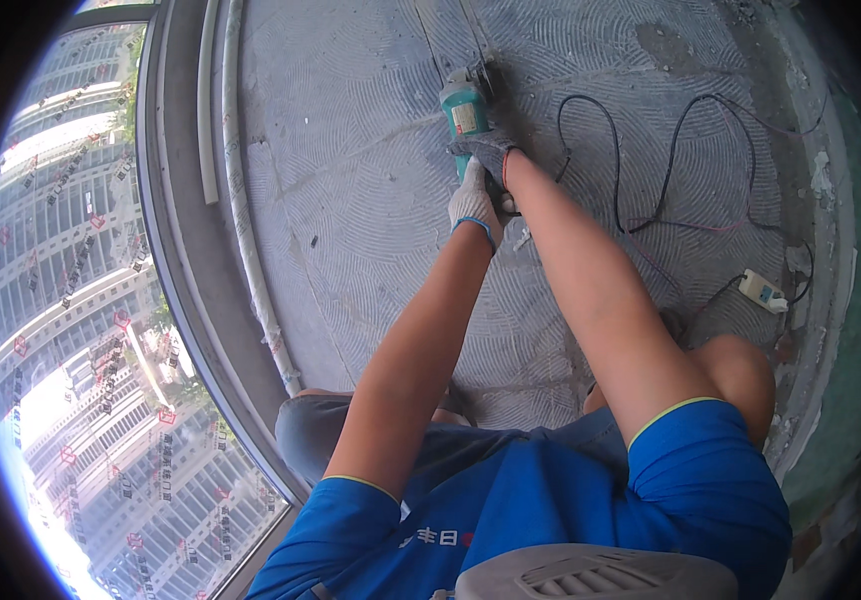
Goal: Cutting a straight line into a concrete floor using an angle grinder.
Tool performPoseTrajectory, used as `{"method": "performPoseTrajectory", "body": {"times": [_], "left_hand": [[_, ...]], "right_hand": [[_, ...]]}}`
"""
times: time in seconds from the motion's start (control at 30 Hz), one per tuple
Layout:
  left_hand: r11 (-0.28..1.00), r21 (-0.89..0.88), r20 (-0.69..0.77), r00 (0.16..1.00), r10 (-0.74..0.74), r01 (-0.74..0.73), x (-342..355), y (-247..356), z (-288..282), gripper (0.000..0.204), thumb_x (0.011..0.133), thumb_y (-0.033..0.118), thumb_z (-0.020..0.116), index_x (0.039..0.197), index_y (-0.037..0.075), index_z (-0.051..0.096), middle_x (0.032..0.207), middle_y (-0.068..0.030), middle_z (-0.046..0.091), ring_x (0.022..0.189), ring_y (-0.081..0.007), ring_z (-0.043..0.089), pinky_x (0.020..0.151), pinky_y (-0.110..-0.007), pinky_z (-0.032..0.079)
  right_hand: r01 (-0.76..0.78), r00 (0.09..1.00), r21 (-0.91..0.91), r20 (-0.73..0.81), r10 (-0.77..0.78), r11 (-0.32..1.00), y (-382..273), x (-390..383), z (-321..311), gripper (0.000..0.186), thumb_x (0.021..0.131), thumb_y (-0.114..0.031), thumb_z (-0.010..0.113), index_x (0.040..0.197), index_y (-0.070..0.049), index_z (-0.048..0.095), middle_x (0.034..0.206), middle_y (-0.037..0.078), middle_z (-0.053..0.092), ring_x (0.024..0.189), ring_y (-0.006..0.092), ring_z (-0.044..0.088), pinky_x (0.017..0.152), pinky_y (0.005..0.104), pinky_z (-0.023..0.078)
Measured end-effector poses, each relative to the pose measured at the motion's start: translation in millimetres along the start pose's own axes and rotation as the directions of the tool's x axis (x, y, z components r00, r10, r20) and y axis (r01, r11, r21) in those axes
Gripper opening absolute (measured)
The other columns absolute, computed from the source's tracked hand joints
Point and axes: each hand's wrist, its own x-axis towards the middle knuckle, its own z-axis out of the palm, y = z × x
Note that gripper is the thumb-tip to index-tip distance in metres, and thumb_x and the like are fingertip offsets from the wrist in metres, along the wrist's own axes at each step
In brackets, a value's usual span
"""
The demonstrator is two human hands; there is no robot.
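A teal angle grinder (pixel 464 107) is held low over the grey ridged floor (pixel 370 180), its head pointing away from me. My right hand (pixel 487 150), in a grey glove with a red cuff, is closed across the middle of its body. Nearer to me, my left hand (pixel 472 203), in a white glove with a blue cuff, is wrapped around the rear of the grinder. The disc side at the right of the head is dark and hard to make out. Thin straight lines (pixel 432 45) run across the floor beyond the head.
A black cable (pixel 618 190) loops over the floor at the right, near a white socket block (pixel 762 291). On the left, a pale wrapped pipe (pixel 246 235) runs beside a tall window (pixel 70 300). Rubble (pixel 822 175) lies along the right-hand wall.
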Motion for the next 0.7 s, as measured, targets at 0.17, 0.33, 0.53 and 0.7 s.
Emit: {"method": "performPoseTrajectory", "body": {"times": [0.17,0.33,0.53,0.7], "left_hand": [[1.0,-0.011,-0.001,1.0,0.006,-0.006,-8,-6,-2,0.036,0.095,0.048,0.052,0.098,0.013,0.059,0.075,-0.0025,0.061,0.05,-0.0158,0.052,0.048,-0.031,0.046],[0.999,0.036,-0.013,1.0,-0.017,0.017,-10,-6,-14,0.035,0.095,0.047,0.053,0.096,0.013,0.058,0.075,-0.0029,0.06,0.049,-0.0148,0.05,0.047,-0.031,0.046],[0.999,0.019,-0.01,0.999,-0.038,0.039,-20,-11,-12,0.034,0.095,0.046,0.054,0.094,0.013,0.058,0.073,-0.0024,0.059,0.048,-0.0149,0.049,0.047,-0.03,0.046],[0.998,0.037,0.0,0.999,-0.045,0.045,-27,-14,-18,0.034,0.094,0.046,0.055,0.094,0.012,0.058,0.072,-0.0023,0.058,0.049,-0.0152,0.05,0.047,-0.03,0.046]], "right_hand": [[-0.185,0.981,0.279,0.117,0.158,0.942,2,-12,0,0.063,0.065,-0.017,0.085,0.121,-0.006,0.059,0.109,0.012,0.065,0.098,0.0248,0.061,0.086,0.0392,0.05],[-0.319,0.942,0.353,0.224,0.252,0.88,-15,-37,-8,0.061,0.068,-0.021,0.083,0.122,-0.007,0.059,0.109,0.012,0.065,0.099,0.0251,0.061,0.088,0.0393,0.049],[-0.319,0.941,0.352,0.231,0.249,0.88,-16,-50,-17,0.065,0.07,-0.026,0.082,0.127,-0.006,0.057,0.111,0.013,0.065,0.1,0.0255,0.061,0.09,0.0391,0.048],[-0.357,0.927,0.33,0.239,0.288,0.874,-16,-59,-13,0.065,0.071,-0.027,0.082,0.126,-0.005,0.057,0.11,0.012,0.065,0.099,0.0248,0.061,0.089,0.0384,0.048]]}}
